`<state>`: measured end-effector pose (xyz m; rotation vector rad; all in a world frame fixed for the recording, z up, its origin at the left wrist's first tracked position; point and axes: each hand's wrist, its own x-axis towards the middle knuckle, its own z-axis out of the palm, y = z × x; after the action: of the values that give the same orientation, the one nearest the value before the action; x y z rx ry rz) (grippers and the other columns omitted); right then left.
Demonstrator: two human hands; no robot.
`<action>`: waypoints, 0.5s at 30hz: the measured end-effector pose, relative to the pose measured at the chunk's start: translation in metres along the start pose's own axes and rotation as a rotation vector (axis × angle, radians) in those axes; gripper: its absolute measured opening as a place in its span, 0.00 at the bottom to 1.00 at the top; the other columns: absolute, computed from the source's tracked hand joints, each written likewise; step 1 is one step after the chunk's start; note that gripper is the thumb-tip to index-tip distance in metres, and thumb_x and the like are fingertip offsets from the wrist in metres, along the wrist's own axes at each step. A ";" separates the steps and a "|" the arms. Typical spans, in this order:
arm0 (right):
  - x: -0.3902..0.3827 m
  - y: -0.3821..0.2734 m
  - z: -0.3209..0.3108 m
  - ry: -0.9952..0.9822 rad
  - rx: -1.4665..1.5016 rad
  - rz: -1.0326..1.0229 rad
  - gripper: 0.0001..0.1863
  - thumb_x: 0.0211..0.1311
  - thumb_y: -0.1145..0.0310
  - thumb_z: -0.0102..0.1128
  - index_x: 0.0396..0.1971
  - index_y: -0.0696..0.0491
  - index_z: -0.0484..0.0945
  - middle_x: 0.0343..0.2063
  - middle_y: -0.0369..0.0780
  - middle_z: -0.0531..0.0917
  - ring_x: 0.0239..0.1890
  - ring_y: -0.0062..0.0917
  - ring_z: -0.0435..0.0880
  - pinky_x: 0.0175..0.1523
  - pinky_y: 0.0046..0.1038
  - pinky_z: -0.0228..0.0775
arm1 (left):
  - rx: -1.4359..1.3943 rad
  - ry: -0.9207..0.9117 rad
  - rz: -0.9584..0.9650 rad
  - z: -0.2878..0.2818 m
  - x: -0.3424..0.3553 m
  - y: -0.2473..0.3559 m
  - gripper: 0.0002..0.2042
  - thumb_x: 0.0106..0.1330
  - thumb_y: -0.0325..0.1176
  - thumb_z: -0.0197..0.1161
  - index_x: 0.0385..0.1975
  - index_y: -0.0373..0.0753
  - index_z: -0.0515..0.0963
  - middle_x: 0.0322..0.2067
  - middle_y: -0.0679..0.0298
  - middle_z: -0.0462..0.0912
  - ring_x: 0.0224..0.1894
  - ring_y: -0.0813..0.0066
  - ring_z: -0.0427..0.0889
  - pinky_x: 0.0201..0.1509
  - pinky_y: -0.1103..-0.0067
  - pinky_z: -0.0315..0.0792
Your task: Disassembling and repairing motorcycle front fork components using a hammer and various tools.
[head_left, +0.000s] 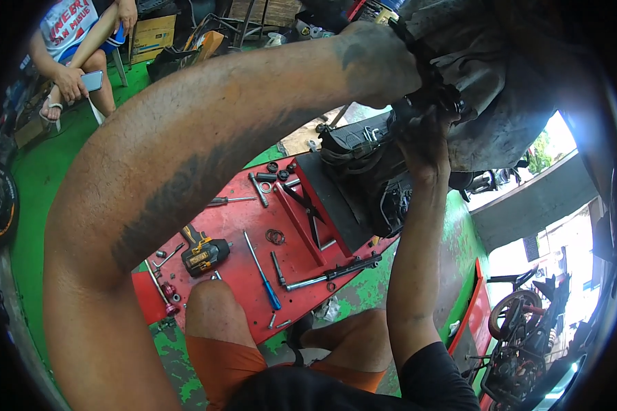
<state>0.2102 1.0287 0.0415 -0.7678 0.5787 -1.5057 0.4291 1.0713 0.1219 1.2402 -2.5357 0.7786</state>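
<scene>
My left arm reaches across the upper part of the view, and my left hand (pixel 432 77) is mostly lost in dark shadow at upper right. My right hand (pixel 426 137), blackened like grease, comes up from below to meet it. Its fingers look bent around a small dark part (pixel 451 101) whose kind I cannot make out. Both hands are against a large, creased grey-black cover (pixel 487 89). Under them sits a dark mechanical assembly (pixel 391 198) on the red work platform (pixel 243 308).
On the platform lie a yellow-and-black cordless impact wrench (pixel 206 255), a blue-handled screwdriver (pixel 271 291), a ratchet wrench (pixel 332 274), sockets (pixel 273 168) and rings (pixel 275 237). A seated person (pixel 72 79) holds a phone at upper left. A partly stripped motorcycle (pixel 521 329) stands at right.
</scene>
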 end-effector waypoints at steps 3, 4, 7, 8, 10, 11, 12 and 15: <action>0.020 -0.008 -0.027 -0.135 0.031 0.054 0.08 0.73 0.59 0.52 0.39 0.45 0.77 0.27 0.30 0.76 0.29 0.19 0.72 0.41 0.26 0.67 | 0.036 0.022 0.022 -0.003 -0.007 -0.002 0.12 0.63 0.42 0.63 0.44 0.52 0.84 0.39 0.67 0.86 0.42 0.65 0.86 0.46 0.67 0.80; 0.023 -0.012 -0.035 -0.157 -0.063 0.053 0.17 0.68 0.45 0.49 0.42 0.41 0.77 0.31 0.30 0.76 0.38 0.23 0.73 0.54 0.34 0.62 | 0.066 0.041 0.072 -0.001 -0.006 0.000 0.12 0.64 0.42 0.63 0.45 0.53 0.84 0.39 0.67 0.86 0.43 0.65 0.86 0.47 0.67 0.80; 0.033 -0.026 -0.059 -0.299 -0.137 0.085 0.26 0.64 0.33 0.47 0.47 0.38 0.76 0.38 0.30 0.76 0.49 0.27 0.73 0.67 0.42 0.57 | -0.019 0.115 0.043 0.000 0.005 0.000 0.10 0.64 0.41 0.62 0.44 0.53 0.84 0.39 0.67 0.86 0.43 0.66 0.86 0.49 0.69 0.80; 0.035 -0.030 -0.064 -0.427 -0.110 0.119 0.26 0.64 0.35 0.48 0.49 0.38 0.74 0.41 0.31 0.76 0.51 0.27 0.72 0.67 0.43 0.56 | -0.022 0.119 0.048 0.003 0.004 0.000 0.10 0.64 0.41 0.62 0.44 0.53 0.84 0.39 0.67 0.86 0.43 0.66 0.86 0.49 0.69 0.80; 0.036 -0.014 -0.055 -0.402 -0.138 0.097 0.25 0.65 0.37 0.47 0.50 0.38 0.73 0.44 0.32 0.75 0.53 0.27 0.70 0.67 0.43 0.56 | -0.040 0.055 0.002 0.008 -0.010 -0.006 0.10 0.64 0.42 0.62 0.42 0.52 0.84 0.39 0.66 0.86 0.44 0.66 0.86 0.48 0.68 0.80; 0.036 0.003 -0.039 -0.382 -0.162 0.082 0.24 0.66 0.39 0.47 0.52 0.38 0.71 0.47 0.33 0.73 0.54 0.27 0.69 0.67 0.43 0.55 | -0.015 0.027 -0.020 0.003 -0.017 -0.013 0.10 0.64 0.42 0.62 0.42 0.52 0.84 0.39 0.66 0.86 0.44 0.66 0.86 0.48 0.68 0.80; 0.033 -0.004 -0.042 -0.362 -0.182 0.074 0.24 0.66 0.39 0.47 0.52 0.38 0.71 0.47 0.33 0.73 0.54 0.27 0.69 0.67 0.43 0.55 | -0.020 0.016 -0.027 -0.002 -0.008 -0.011 0.10 0.65 0.42 0.61 0.42 0.52 0.84 0.38 0.66 0.86 0.44 0.66 0.86 0.48 0.68 0.80; 0.025 -0.007 -0.038 -0.187 -0.046 0.014 0.23 0.66 0.42 0.47 0.55 0.37 0.68 0.50 0.34 0.71 0.56 0.26 0.67 0.66 0.40 0.53 | -0.035 0.074 -0.059 0.002 -0.002 -0.015 0.10 0.67 0.42 0.59 0.42 0.52 0.84 0.37 0.65 0.86 0.44 0.65 0.86 0.47 0.67 0.80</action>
<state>0.1768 1.0009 0.0250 -0.9276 0.4780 -1.3938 0.4424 1.0638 0.1250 1.2455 -2.4324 0.7501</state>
